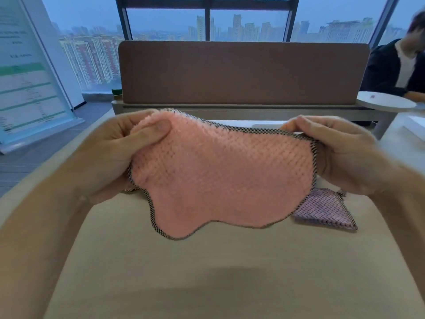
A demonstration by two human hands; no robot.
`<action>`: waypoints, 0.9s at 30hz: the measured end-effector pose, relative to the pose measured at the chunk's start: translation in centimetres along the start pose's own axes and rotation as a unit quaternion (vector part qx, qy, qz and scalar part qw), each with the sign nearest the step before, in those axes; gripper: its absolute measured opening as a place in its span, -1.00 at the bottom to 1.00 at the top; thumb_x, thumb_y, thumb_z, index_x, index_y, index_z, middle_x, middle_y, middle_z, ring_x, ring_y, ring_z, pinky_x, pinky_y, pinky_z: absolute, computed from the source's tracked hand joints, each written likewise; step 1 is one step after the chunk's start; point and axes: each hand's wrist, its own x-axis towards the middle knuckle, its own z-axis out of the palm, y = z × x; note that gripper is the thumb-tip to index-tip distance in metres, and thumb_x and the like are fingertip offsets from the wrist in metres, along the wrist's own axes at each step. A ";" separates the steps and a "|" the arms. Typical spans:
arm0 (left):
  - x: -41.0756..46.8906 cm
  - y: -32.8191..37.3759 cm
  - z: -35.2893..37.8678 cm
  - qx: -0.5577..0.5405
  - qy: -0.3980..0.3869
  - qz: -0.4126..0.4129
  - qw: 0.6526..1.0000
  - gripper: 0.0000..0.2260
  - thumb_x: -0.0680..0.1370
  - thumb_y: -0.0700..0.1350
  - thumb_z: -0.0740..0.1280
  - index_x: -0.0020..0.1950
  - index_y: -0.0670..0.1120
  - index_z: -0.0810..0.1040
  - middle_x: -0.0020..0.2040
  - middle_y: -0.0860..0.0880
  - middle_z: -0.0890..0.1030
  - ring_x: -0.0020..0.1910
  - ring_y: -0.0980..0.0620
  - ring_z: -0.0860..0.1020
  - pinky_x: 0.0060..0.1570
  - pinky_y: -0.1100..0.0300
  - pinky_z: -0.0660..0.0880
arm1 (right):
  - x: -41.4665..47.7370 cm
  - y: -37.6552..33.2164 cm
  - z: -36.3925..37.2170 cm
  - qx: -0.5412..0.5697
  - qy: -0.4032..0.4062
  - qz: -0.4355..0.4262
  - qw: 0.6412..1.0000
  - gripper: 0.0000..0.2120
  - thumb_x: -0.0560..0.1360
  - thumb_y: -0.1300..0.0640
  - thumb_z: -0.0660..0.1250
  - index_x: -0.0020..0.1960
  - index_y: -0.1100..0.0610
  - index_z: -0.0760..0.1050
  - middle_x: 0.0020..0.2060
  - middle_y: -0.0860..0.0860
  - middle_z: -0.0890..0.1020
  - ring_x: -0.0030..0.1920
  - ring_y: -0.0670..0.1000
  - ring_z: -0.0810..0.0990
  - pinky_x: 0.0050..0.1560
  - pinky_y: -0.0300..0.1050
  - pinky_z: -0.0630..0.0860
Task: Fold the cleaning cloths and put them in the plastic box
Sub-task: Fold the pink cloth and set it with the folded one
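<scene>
Holding the pink, nubbly-textured cleaning cloth with the dark checked hem up by its top edge, the person has it hanging above the pale beige desk, its lower edge wavy and uneven. To fold it well, the judgement is that the top corners should be drawn taut and level so the cloth hangs square, then laid flat on the desk and one edge brought over to meet the opposite edge, corners matched before the crease is pressed.

The left hand is clenched on the cloth's upper left corner, thumb pressed over the pile with the fingers bunched behind. The right hand pinches the upper right hem; motion blur makes its exact finger placement hard to read, but its grip appears closed on the fabric.

Below and to the right of the pink cloth, a lilac checked cloth lies on the desk, partly hidden. No plastic box is in view.
</scene>
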 end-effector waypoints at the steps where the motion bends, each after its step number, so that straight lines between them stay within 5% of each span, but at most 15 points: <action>1: 0.1 0.5 -0.2 -0.002 -0.005 0.007 1.000 -0.81 0.39 0.07 0.41 -0.14 0.02 0.74 -0.23 0.02 0.67 -0.31 0.12 0.61 -0.34 0.26 0.56 | 0.1 -0.6 0.2 -0.013 0.009 -0.010 1.000 -0.63 0.60 0.04 0.16 -0.05 0.15 0.71 -0.30 0.08 0.64 -0.38 -0.06 0.61 -0.38 -0.25 0.61; 4: 1.2 -0.2 -0.5 0.024 0.006 -0.029 0.999 -0.83 0.48 0.03 0.38 -0.12 0.00 0.74 -0.25 0.00 0.65 -0.35 0.11 0.59 -0.36 0.25 0.57 | 1.5 -0.6 0.5 -0.117 0.087 -0.027 0.989 -0.62 0.67 0.04 0.13 -0.02 0.12 0.69 -0.32 0.03 0.59 -0.40 -0.09 0.53 -0.40 -0.25 0.55; 8: 2.9 -6.0 -0.3 0.095 0.060 -0.148 0.983 -0.84 0.58 0.00 0.40 0.02 -0.04 0.71 -0.16 -0.04 0.66 -0.22 -0.01 0.56 -0.25 0.13 0.53 | 4.8 4.0 -0.2 -0.328 0.163 0.030 0.930 -0.66 0.72 0.05 0.11 0.07 0.06 0.67 -0.25 0.09 0.59 -0.36 -0.09 0.57 -0.35 -0.19 0.55; 12: 3.4 -13.6 -0.3 0.357 0.142 -0.075 0.920 -0.88 0.53 0.00 0.49 0.01 0.00 0.66 -0.04 0.09 0.66 -0.09 0.19 0.58 0.09 0.09 0.57 | 6.8 10.1 -1.4 -0.530 0.194 0.089 0.821 -0.66 0.69 0.06 0.15 0.18 0.22 0.63 0.07 0.12 0.70 0.10 0.15 0.63 0.10 0.01 0.52; 15: 2.0 -15.7 0.6 0.456 0.129 0.011 0.881 -0.86 0.54 -0.02 0.45 0.05 0.13 0.54 -0.07 0.15 0.59 -0.06 0.26 0.53 0.03 0.08 0.54 | 5.9 11.5 0.4 -0.620 0.189 0.069 0.759 -0.62 0.67 -0.04 0.19 0.38 0.17 0.43 0.24 0.15 0.62 0.22 0.21 0.57 0.23 0.13 0.52; 18: 1.6 -16.9 0.5 0.525 0.077 0.055 0.846 -0.78 0.61 0.03 0.32 0.25 0.14 0.54 0.24 0.08 0.57 0.30 0.08 0.51 0.26 0.00 0.50 | 3.1 12.9 3.3 -0.642 0.111 0.006 0.758 -0.46 0.66 -0.19 0.11 0.55 0.03 0.23 0.46 -0.02 0.39 0.45 0.04 0.38 0.41 0.01 0.38; 20: 2.3 -17.3 -0.4 0.563 0.048 0.030 0.824 -0.71 0.65 0.04 0.24 0.37 0.16 0.51 0.38 0.07 0.51 0.48 0.01 0.36 0.45 0.00 0.33 | 2.2 14.9 4.4 -0.656 0.020 0.038 0.754 -0.36 0.62 -0.34 -0.01 0.61 -0.05 0.14 0.58 -0.07 0.25 0.57 -0.02 0.18 0.56 -0.04 0.11; 23: 3.4 -17.4 -1.6 0.582 0.006 -0.001 0.813 -0.68 0.68 0.02 0.20 0.44 0.18 0.47 0.49 0.06 0.44 0.51 0.03 0.31 0.49 0.08 0.20 | 2.2 18.0 4.2 -0.668 -0.027 0.094 0.737 -0.26 0.59 -0.43 -0.11 0.66 -0.10 -0.10 0.66 -0.08 -0.02 0.65 -0.03 -0.14 0.62 0.01 -0.22; 27: 1.1 -16.8 -0.1 0.598 -0.014 0.088 0.797 -0.57 0.64 0.09 0.24 0.51 0.07 0.42 0.57 0.06 0.33 0.57 0.05 0.21 0.58 0.03 0.11 | 2.3 18.8 3.9 -0.668 -0.002 0.087 0.739 -0.25 0.59 -0.44 -0.13 0.66 -0.10 -0.14 0.66 -0.08 -0.10 0.64 -0.03 -0.22 0.63 0.05 -0.25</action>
